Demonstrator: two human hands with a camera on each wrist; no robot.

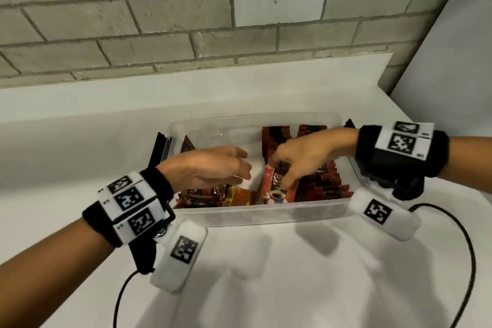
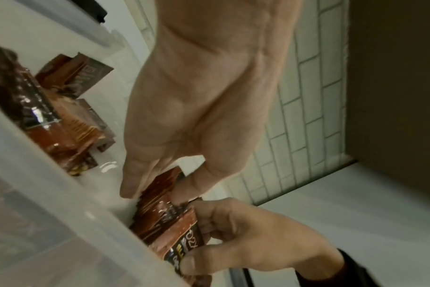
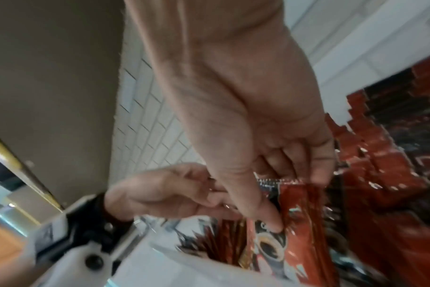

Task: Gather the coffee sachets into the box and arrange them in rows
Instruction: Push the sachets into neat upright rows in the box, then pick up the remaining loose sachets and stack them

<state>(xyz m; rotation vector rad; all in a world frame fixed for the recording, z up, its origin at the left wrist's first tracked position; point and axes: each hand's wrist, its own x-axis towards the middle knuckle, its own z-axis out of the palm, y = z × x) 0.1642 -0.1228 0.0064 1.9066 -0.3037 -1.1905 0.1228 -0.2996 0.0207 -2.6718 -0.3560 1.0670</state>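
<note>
A clear plastic box (image 1: 255,214) sits on the white counter (image 1: 266,274), and both hands are down inside it. The right hand (image 1: 300,157) comes in from three o'clock and pinches a red coffee sachet (image 1: 275,184) near the box's middle, thumb on its printed face, fingers at its top edge; the sachet stands tilted on end. Behind and to the right of it, from twelve to four o'clock in the box, a row of red-and-black sachets (image 1: 324,181) stands packed on edge against the right wall. The left hand (image 1: 213,165) reaches in from nine o'clock, fingers loosely extended and gripping nothing I can make out, hovering just beside the held sachet. Under it, at seven o'clock, loose sachets (image 1: 213,196) lie in a jumble on the box floor. A tiled wall (image 1: 186,21) rises behind the counter.
</note>
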